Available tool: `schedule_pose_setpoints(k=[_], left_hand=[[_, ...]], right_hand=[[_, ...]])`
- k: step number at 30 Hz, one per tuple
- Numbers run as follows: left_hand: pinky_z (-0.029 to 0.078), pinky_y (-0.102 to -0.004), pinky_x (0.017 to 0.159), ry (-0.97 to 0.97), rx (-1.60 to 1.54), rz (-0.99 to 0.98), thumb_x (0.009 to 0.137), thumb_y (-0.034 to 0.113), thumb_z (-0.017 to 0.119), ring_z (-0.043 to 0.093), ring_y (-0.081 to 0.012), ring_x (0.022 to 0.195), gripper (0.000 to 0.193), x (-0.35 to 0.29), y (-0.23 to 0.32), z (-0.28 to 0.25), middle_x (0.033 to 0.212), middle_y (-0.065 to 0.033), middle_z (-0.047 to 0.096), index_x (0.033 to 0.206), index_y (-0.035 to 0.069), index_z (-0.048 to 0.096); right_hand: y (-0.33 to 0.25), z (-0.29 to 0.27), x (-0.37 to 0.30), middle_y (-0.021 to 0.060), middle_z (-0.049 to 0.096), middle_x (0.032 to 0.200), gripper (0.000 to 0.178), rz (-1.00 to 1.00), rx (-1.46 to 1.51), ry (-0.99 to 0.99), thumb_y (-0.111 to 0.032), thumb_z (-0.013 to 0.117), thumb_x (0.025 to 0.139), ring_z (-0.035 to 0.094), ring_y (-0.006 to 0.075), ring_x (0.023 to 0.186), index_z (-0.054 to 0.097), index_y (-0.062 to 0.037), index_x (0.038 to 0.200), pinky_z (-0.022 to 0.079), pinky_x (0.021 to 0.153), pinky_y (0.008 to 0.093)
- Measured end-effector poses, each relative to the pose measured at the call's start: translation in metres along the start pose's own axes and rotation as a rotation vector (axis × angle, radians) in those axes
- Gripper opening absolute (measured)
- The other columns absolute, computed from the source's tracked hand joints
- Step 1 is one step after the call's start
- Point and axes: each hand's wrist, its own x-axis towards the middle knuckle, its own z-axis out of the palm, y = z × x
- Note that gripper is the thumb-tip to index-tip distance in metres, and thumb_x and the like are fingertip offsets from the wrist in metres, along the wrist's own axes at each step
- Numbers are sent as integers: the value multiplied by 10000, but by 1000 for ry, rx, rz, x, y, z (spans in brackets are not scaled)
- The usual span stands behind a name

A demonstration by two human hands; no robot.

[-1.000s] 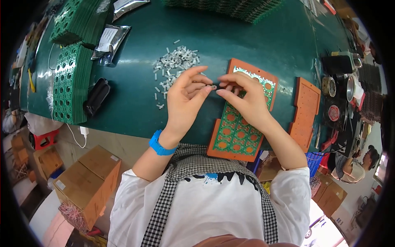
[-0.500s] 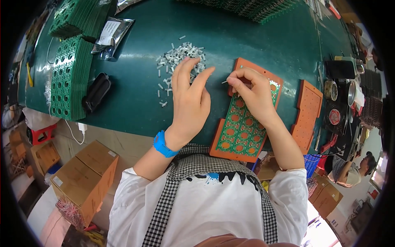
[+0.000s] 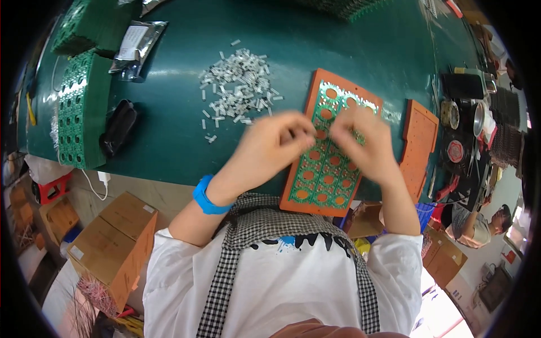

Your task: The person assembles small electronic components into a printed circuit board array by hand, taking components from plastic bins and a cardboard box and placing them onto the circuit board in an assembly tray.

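Green board (image 3: 324, 163) under two curled hands (image 3: 276, 146)

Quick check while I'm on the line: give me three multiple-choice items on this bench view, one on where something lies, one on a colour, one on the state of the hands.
1. Where is the pile of small white parts?
A. on the green board
B. on the table, on the left-hand side of the orange tray
C. in a cardboard box

2. What colour is the wristband on the left hand?
A. blue
B. red
C. yellow

3. How do the hands stand?
A. both flat on the table
B. both raised close together over the green board
C. right hand at the pile

Answers: 1 B, the pile sits on bare tabletop beside the orange tray. 2 A, the band is plainly blue. 3 B, both are blurred above the board.
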Motion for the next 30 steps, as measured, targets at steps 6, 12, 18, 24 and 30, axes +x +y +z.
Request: schedule_pose_setpoints(k=[6, 12, 18, 24, 30], left_hand=[[353, -386, 826, 517, 1020, 336, 752, 120, 702, 481, -234, 922, 133, 22, -8, -13, 923, -50, 522, 849, 75, 623], [352, -393, 847, 516, 1147, 406, 774, 88, 671, 491, -243, 932, 128, 24, -18, -10, 913, -68, 525, 879, 77, 599], [429, -368, 782, 579, 864, 532, 790, 4, 654, 550, -245, 886, 125, 24, -15, -7, 906, -62, 581, 899, 43, 607], [498, -274, 667, 346, -14, 214, 838, -25, 638, 620, -149, 718, 189, 10, -7, 0, 828, -60, 654, 1021, -7, 596], [511, -233, 721, 250, -460, 96, 868, -33, 617, 630, -107, 781, 290, 9, -7, 8, 881, -81, 658, 1146, -18, 537]], right_hand=[[39, -9, 26, 115, 571, 840, 85, 155, -218, 165, -80, 581, 886, 577, 271, 766, 586, 3, 903, 467, 687, 336], [45, -6, 33, 105, 563, 848, 87, 103, -289, 134, -93, 576, 892, 575, 272, 791, 576, -7, 900, 471, 711, 341], [44, -3, 32, 97, 567, 848, 83, 112, -312, 152, -100, 580, 889, 584, 272, 795, 581, -17, 890, 479, 708, 350], [55, 10, 19, 64, 602, 888, 95, -15, -493, 271, -94, 634, 830, 598, 253, 807, 615, -54, 914, 489, 698, 357], [24, 9, 18, 35, 628, 919, 233, -199, -701, 243, -90, 706, 741, 609, 206, 798, 664, -83, 970, 489, 642, 336]])
